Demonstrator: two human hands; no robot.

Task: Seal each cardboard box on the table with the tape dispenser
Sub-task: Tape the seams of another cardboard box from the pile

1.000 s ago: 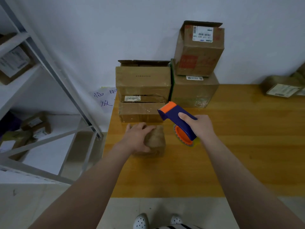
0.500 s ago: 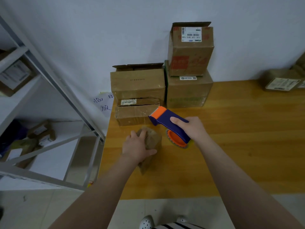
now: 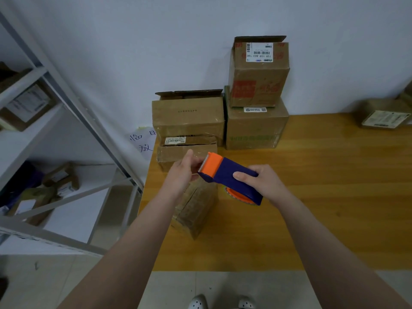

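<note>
White wall closes off the back, and a wooden desk butts against it. A small box stands near the desk's left edge, set at an angle, with only a short strip of bare wood to the edge at 9 o'clock. The front edge lies a little further off at 6 o'clock. Wide open desk runs from 3 to 4 o'clock.

The right hand holds the dispenser over the box, its fingers clenched round the blue body and the orange cutter pointing to 10 o'clock. The left hand is raised at the cutter. Its fingers are curled but mostly hidden, so I cannot tell if they pinch tape.

A flat box at 12 o'clock blocks the way, close behind the hands, with an open-flapped box on top of it. At 1 o'clock a big box carries a labelled box. A parcel sits well apart at 2 o'clock, and a metal rack stands beside the desk at 9 o'clock.
</note>
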